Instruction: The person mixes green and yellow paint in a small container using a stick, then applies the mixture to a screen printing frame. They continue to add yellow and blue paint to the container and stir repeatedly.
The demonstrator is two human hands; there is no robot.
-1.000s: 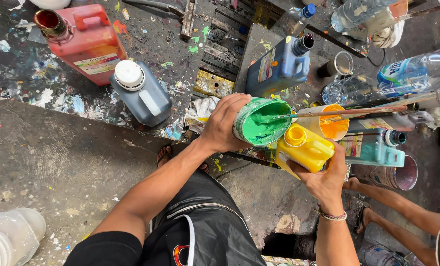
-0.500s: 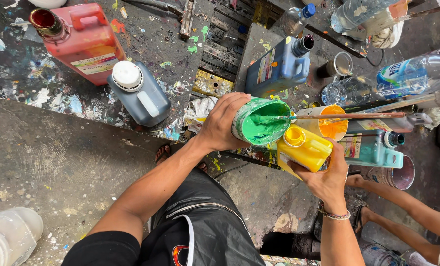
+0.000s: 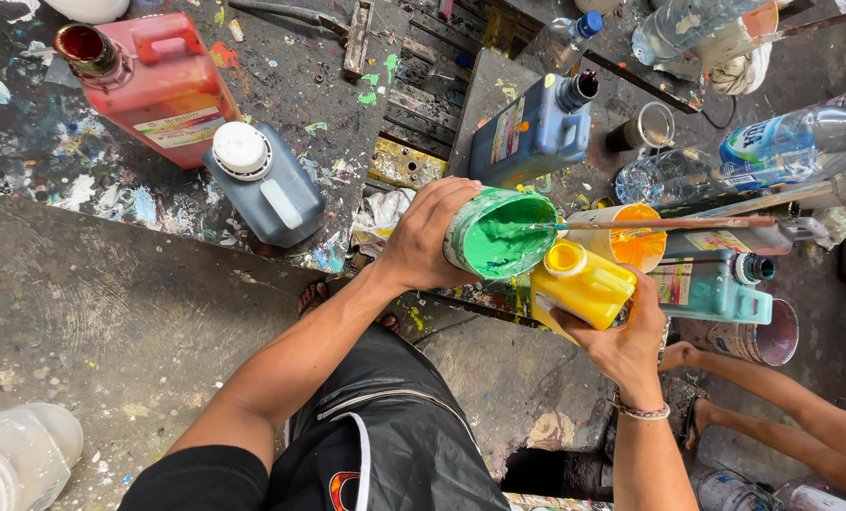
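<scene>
My left hand [image 3: 428,238] grips a cup of green paint [image 3: 499,235] by its side and holds it up in front of me. A thin stick [image 3: 669,223] rests across the cup's rim with its tip in the green paint. My right hand [image 3: 626,333] holds a yellow jug [image 3: 579,282] from below, tilted with its open mouth against the green cup's rim. Behind the jug stands a cup of orange-yellow paint [image 3: 631,244].
On the paint-spattered bench lie a red jug [image 3: 158,85], a dark grey jug with a white cap [image 3: 267,185], a blue jug [image 3: 532,131], a teal jug [image 3: 716,284] and clear plastic bottles [image 3: 764,151]. Another person's legs [image 3: 783,402] show at lower right. White cups [image 3: 11,454] sit at lower left.
</scene>
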